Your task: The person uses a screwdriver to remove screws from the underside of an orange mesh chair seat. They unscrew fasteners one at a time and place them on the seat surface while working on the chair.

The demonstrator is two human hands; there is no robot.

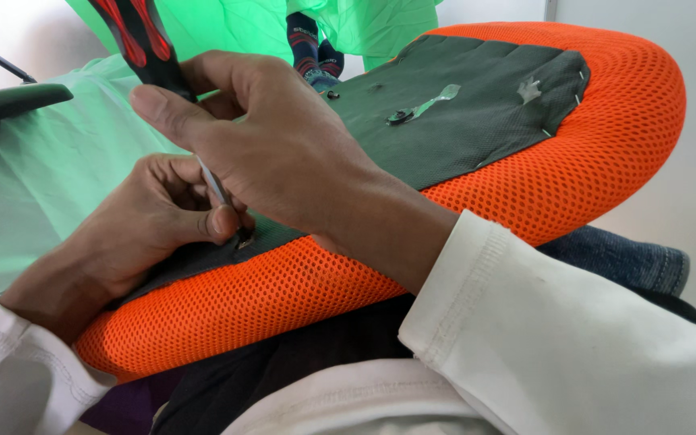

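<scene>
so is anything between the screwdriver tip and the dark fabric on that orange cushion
Nothing visible. The right hand holds the screwdriver, whose tip meets the dark fabric at the edge of the orange mesh cushion. The left hand presses beside the tip, its thumb alongside, not beneath.

Your right hand [283, 153] grips a screwdriver [151, 52] with a black-and-red handle, tilted so its thin metal shaft runs down to the left; the tip meets the dark grey cloth [461, 105] at its near edge. Your left hand [142, 225] rests on that edge, thumb and fingers pinched just beside the tip. The cloth lies flat over an orange mesh cushion [573, 177], whose rounded rim shows all around it. The cushion rests across your lap.
</scene>
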